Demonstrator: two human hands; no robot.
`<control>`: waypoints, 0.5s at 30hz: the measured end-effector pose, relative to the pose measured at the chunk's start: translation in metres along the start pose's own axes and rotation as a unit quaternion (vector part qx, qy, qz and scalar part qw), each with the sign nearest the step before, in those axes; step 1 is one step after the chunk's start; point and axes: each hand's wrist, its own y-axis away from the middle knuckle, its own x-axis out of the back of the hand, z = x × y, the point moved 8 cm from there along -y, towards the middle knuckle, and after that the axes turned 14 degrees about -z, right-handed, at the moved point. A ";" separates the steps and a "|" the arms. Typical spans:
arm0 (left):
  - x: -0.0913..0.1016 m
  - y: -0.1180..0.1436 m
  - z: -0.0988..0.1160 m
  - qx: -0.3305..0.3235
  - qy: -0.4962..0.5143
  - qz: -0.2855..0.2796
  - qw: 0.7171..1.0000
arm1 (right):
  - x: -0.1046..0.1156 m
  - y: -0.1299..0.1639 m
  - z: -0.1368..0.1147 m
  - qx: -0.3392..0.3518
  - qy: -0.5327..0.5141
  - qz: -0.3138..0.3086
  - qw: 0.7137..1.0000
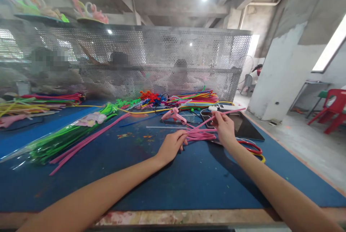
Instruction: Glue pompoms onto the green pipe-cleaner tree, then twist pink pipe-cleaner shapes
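Observation:
Between my two hands runs a pink pipe cleaner [201, 124], slanting up to the right. My left hand [172, 145] pinches its lower end, and my right hand [223, 127] pinches it farther along, with the tip sticking out past the fingers. Just behind and below lies a bundle of folded pink pipe cleaners [201, 136] on the blue table mat [173, 188]. A pink hot glue gun [174, 116] rests beyond my left hand. Scissors with red and yellow handles [255, 148] lie by my right wrist, partly hidden by it.
A plastic bag of green pipe cleaners [65, 134] and loose pink pipe cleaners [89, 145] lie at left. A dark tablet [247, 127] and a white power strip [229, 107] are at right. Coloured pipe cleaners [194, 98] line the perforated metal screen [162, 52], with people behind it.

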 end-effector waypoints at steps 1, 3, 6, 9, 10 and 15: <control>0.002 -0.001 -0.004 0.004 0.023 0.012 1.000 | 0.010 -0.004 0.002 -0.008 -0.014 0.022 1.000; 0.008 -0.002 -0.010 0.013 0.072 0.042 0.996 | 0.022 -0.008 0.007 -0.026 -0.036 0.052 0.998; 0.015 -0.002 -0.019 0.025 0.158 0.086 0.983 | 0.027 -0.008 0.017 -0.049 -0.053 0.071 0.995; 0.021 -0.003 -0.032 0.034 0.255 0.126 0.958 | 0.021 -0.005 0.025 -0.064 -0.058 0.065 0.994; 0.023 -0.003 -0.037 0.040 0.286 0.138 0.947 | 0.018 -0.003 0.026 -0.066 -0.057 0.059 0.994; 0.025 -0.006 -0.057 0.072 0.398 0.165 0.900 | -0.006 0.004 0.020 -0.059 -0.015 -0.016 0.998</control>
